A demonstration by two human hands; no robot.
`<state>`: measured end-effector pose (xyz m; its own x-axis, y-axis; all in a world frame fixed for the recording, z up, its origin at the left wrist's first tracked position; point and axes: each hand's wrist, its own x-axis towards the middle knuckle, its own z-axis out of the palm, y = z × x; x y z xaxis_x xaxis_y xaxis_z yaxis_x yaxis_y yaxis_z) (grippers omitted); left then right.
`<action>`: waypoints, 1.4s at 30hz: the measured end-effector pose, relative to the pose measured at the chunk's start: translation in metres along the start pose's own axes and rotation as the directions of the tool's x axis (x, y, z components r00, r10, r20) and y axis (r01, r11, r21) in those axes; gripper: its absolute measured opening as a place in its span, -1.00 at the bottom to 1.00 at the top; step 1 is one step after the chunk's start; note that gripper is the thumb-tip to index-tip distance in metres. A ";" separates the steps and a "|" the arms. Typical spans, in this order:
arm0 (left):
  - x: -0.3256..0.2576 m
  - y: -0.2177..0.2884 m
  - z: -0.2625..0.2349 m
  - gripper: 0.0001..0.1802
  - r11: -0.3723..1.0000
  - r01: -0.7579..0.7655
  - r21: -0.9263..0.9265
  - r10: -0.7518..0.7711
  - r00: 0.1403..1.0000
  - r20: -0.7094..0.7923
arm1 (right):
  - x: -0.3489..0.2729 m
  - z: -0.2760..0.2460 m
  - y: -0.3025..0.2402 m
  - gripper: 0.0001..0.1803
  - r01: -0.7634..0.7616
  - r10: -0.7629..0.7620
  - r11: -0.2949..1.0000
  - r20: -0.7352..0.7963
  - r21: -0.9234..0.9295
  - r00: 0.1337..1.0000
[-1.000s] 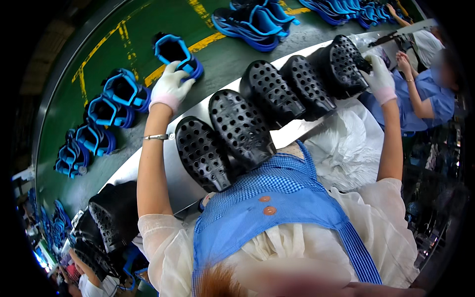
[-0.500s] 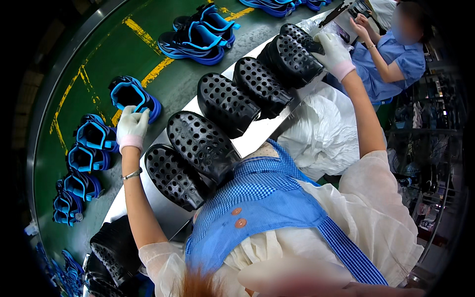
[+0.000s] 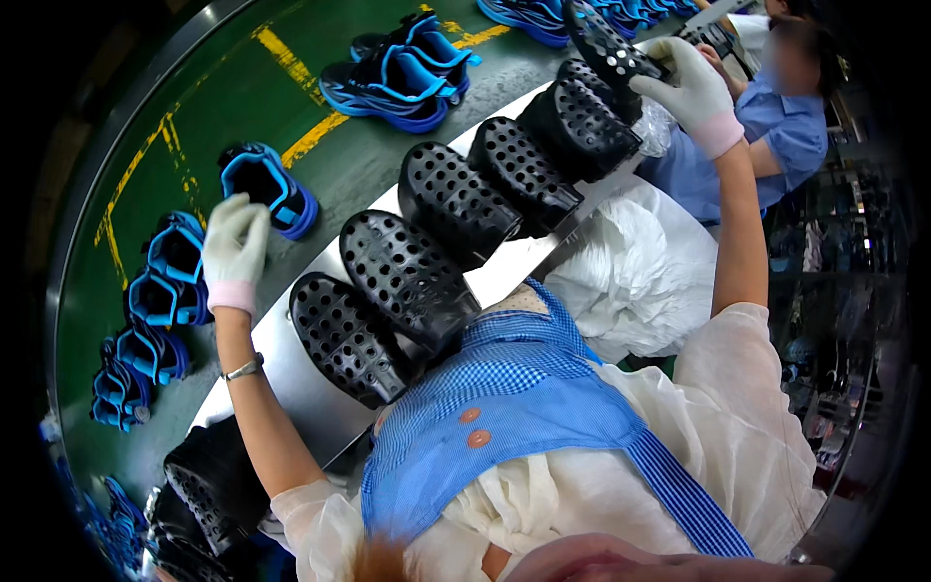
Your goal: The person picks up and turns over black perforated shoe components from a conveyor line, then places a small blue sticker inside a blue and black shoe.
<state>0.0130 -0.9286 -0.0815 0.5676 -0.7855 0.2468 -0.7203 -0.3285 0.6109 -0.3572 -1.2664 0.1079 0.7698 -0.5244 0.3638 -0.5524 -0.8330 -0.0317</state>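
The right grip (image 3: 696,95), in a white glove, is closed around the narrow end of a black shoe form (image 3: 603,45) dotted with holes. This form lies to the left of the palm, between thumb and fingers, its broad rounded end pointing up and away from the person. It is raised over the far end of a row of similar black forms (image 3: 456,197) on the metal worktop (image 3: 236,366); whether it touches the forms below cannot be told. The left grip (image 3: 235,250), also gloved, is released, its fingers loosely bent with nothing showing in them. Just beyond its fingertips stands a black and blue shoe (image 3: 301,209) on the green surface (image 3: 208,97); any contact between the two is unclear. More such shoes (image 3: 171,296) line up to the left of that hand. A crumpled white bag (image 3: 640,281) lies right of the row, near a co-worker in blue (image 3: 790,141).
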 end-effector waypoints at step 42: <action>-0.007 -0.008 0.071 -0.63 0.981 0.172 -0.092 -0.177 0.983 -0.047 | 0.154 0.175 -0.290 -0.38 0.371 -0.514 0.856 0.661 0.359 0.547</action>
<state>-0.0137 -0.9572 -0.1412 0.7042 -0.6895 0.1694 -0.5718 -0.4093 0.7110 -0.0225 -1.1368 0.0104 0.9163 0.0249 -0.3996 -0.0723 -0.9714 -0.2264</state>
